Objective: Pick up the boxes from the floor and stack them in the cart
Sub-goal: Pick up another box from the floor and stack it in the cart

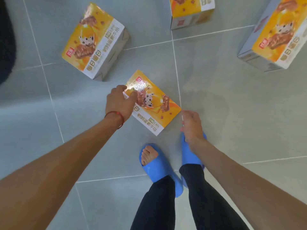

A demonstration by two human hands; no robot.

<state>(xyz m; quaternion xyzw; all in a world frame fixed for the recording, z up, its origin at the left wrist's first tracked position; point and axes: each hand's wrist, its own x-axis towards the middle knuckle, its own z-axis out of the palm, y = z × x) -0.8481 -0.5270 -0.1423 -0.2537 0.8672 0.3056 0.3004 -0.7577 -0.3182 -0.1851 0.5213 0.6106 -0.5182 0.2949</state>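
Fingers [132, 95] of the left hand [118, 103] rest loosely spread on the far left edge of the nearest yellow printed cardboard box [159, 113], flat on the grey tiled floor [232, 113]; the right hand [191, 125] hangs at its right corner, fingers relaxed (contact unclear)

The centre box [153, 103], eleven o'clock box [93, 40], one o'clock box [191, 10] and two o'clock box [274, 34] are orange-yellow with white bands and brown prints. The floor [232, 105] is pale grey-blue, lined white; the slippers [159, 171] are blue, trousers [157, 205] black, bracelet [116, 112] red.
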